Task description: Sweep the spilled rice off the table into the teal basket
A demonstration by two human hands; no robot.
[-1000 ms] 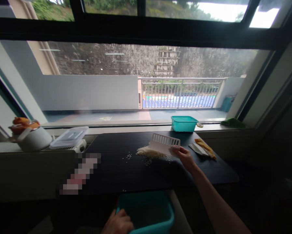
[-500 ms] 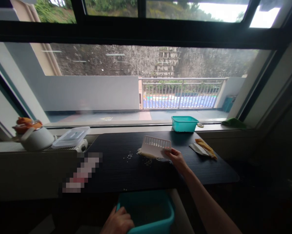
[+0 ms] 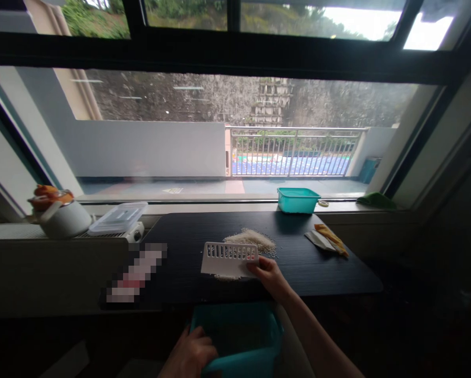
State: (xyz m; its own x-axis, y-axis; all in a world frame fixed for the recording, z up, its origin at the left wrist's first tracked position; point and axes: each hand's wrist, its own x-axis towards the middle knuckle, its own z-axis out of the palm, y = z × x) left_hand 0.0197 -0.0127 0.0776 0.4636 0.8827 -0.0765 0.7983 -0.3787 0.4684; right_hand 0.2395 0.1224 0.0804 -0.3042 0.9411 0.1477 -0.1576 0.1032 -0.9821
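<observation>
My right hand [image 3: 270, 275] grips a white slotted plastic scraper [image 3: 229, 259] by its right end, holding it on edge on the dark tabletop [image 3: 330, 268] near the front. A few white rice grains lie under the scraper; a larger pile of rice [image 3: 251, 239] sits just behind it. Below the table's front edge, my left hand [image 3: 191, 354] is closed on the near-left rim of a teal plastic basin [image 3: 259, 336].
A second teal tub [image 3: 297, 200] stands on the window ledge at the back. A yellow cloth on white paper [image 3: 326, 237] lies at the table's right. At left are a white pot [image 3: 64, 219], a clear lidded box [image 3: 119, 218] and a pixelated patch [image 3: 135, 273].
My right hand drew the scraper from the rice pile toward me and to the left, near the front edge. Most of the rice stays behind it. The left hand kept holding the basin.
</observation>
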